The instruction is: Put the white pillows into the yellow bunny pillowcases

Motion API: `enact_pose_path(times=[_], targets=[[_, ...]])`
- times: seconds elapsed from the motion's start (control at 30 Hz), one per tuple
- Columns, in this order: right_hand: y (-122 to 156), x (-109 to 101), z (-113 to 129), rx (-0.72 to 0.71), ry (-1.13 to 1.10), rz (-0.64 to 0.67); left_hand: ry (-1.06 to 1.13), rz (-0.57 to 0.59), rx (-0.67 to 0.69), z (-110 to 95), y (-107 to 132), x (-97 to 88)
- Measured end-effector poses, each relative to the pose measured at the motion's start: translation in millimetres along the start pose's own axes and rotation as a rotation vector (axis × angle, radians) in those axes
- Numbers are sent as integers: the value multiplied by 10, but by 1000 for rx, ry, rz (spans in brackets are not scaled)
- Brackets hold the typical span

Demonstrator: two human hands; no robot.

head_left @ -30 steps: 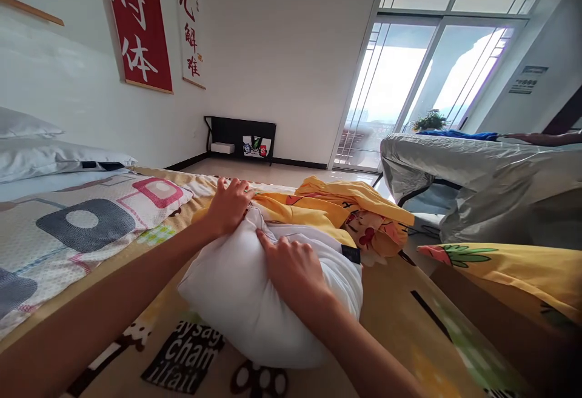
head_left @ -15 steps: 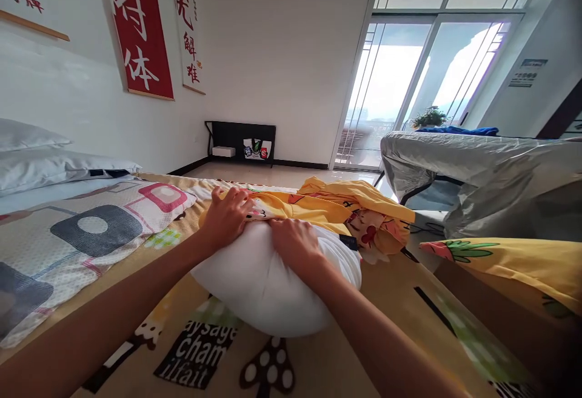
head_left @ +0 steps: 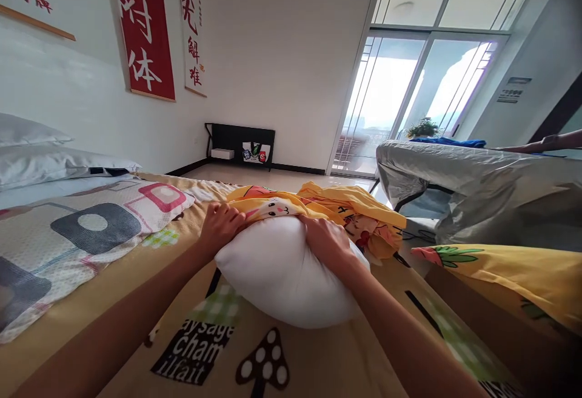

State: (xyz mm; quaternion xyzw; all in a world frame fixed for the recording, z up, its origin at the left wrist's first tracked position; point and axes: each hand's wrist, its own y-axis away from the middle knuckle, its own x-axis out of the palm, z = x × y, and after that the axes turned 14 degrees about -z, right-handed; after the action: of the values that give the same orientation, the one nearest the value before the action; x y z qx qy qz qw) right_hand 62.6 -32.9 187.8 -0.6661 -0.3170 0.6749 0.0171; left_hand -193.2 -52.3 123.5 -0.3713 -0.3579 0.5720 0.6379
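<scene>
A plump white pillow (head_left: 282, 277) lies on the patterned bedspread (head_left: 218, 349) in front of me, its far end inside a yellow cartoon-print pillowcase (head_left: 318, 204). My left hand (head_left: 220, 225) grips the left edge of the pillowcase opening at the pillow's top left, fingers curled. My right hand (head_left: 327, 240) clutches the case's edge on the pillow's top right, fingers closed on the fabric. The rest of the case lies bunched behind the pillow.
Two white pillows (head_left: 54, 165) are stacked at the bed's head on the left, with a geometric-print cover (head_left: 91, 228) beside them. At right a silver-covered table (head_left: 482, 186) stands with another person's arm (head_left: 545, 142) on it. More yellow fabric (head_left: 500, 265) lies near right.
Both hands have slid toward the pillow's far end, pulling the yellow case further over it. The pillow has shifted right and away from me; a rabbit print now shows on top.
</scene>
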Motion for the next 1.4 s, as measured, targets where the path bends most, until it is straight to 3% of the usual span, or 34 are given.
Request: enact_pose_path(times=[0.13,0.27,0.37,0.47,0.6,0.73,0.9,1.0,1.1,1.27,1.4], targets=[[40,61,-97,42,9,-2,86,20,-54,-93,-116,71],[99,153,-144,70,58,0,12,-92,-89,-224,-280,176],[173,217,-161,70,98,6,-7,-147,-16,-333,-378,207],[316,302,-140,76,144,11,70,-85,115,-423,-385,97],[595,352,-13,61,242,13,136,20,228,-434,-302,-213],[818,31,103,16,267,55,162,10,268,-296,-359,-517],[870,-783,77,-13,262,7,240,-29,111,-154,-622,-810],[822,-1032,113,-48,233,0,340,-10,55,-131,-665,-899],[802,-915,211,-90,203,63,394,114,30,-88,-523,-939],[854,-490,223,-149,134,124,308,325,-16,99,6,-1095],[850,-437,114,-116,163,153,223,356,-115,278,319,-1208]])
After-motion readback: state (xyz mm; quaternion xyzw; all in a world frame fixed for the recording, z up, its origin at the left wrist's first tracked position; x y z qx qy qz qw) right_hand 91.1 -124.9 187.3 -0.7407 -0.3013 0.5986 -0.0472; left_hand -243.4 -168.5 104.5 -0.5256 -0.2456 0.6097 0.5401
